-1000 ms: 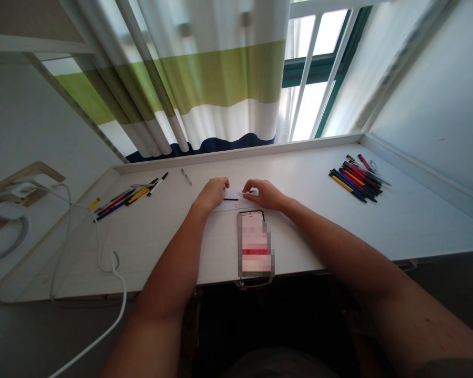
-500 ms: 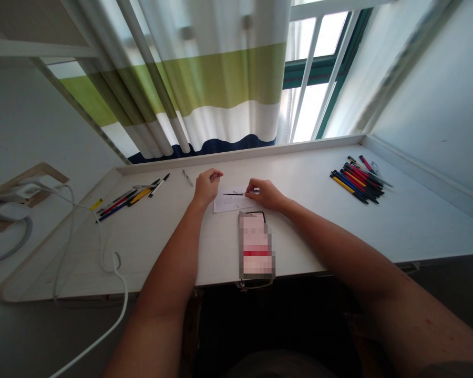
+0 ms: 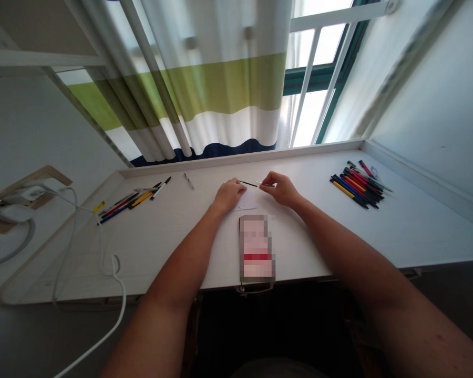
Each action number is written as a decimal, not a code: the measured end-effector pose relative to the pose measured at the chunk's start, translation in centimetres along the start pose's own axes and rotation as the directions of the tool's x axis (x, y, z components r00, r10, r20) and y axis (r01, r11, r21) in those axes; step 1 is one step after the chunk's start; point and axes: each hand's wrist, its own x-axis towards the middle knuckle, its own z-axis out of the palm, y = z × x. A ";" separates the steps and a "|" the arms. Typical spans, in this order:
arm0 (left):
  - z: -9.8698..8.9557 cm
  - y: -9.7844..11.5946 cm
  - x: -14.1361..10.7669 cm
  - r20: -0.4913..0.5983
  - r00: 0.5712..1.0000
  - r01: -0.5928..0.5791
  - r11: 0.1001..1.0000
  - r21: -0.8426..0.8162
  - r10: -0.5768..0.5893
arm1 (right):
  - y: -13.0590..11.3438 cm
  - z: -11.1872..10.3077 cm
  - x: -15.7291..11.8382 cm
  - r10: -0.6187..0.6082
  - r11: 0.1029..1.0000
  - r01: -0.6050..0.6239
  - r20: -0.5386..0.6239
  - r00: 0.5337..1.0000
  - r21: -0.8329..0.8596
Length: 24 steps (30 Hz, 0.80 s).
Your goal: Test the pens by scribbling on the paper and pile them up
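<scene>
Slim dark rod (image 3: 248, 184), one: stretched between the two hands, beyond the phone (image 3: 255, 247). Right hand (image 3: 279, 189): fingertips pinched together at the rod's right end. Left hand (image 3: 228, 195): fingers curled by its left end, beside white paper (image 3: 247, 200); whether it gripped could not be told. Table (image 3: 299, 252): pen pile (image 3: 357, 184) right, pen group (image 3: 132, 200) left.

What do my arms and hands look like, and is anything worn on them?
Your left arm and right arm are bare, with no sleeves in view. No gloves cover your left hand or right hand. No watch shows; rings are too small to judge.
</scene>
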 end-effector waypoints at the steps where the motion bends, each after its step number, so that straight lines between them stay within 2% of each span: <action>1: 0.1 0.1 0.2 -0.012 1.000 -0.012 1.000 0.014 0.012 | -0.1 0.1 0.0 -0.003 1.000 0.003 0.008 1.000 -0.001; 4: 0.1 -0.1 0.2 -0.076 0.997 0.011 1.000 -0.012 -0.012 | 0.0 0.1 -0.1 -0.010 1.000 0.010 0.010 1.000 0.005; 8: -0.4 -1.4 -0.4 -0.227 0.963 0.089 0.968 -0.233 -0.143 | 0.2 -0.3 0.0 -0.005 0.999 0.006 -0.014 1.000 0.032; 13: -1.5 -2.1 -1.2 -0.338 0.919 0.026 0.885 -0.464 -0.204 | 0.1 -0.4 0.1 -0.021 0.999 0.021 -0.005 1.000 0.034; 24: -1.8 -1.0 -1.3 -0.296 0.927 0.025 0.828 -0.561 -0.229 | 0.1 -0.1 0.1 -0.048 0.996 0.046 0.022 0.999 0.082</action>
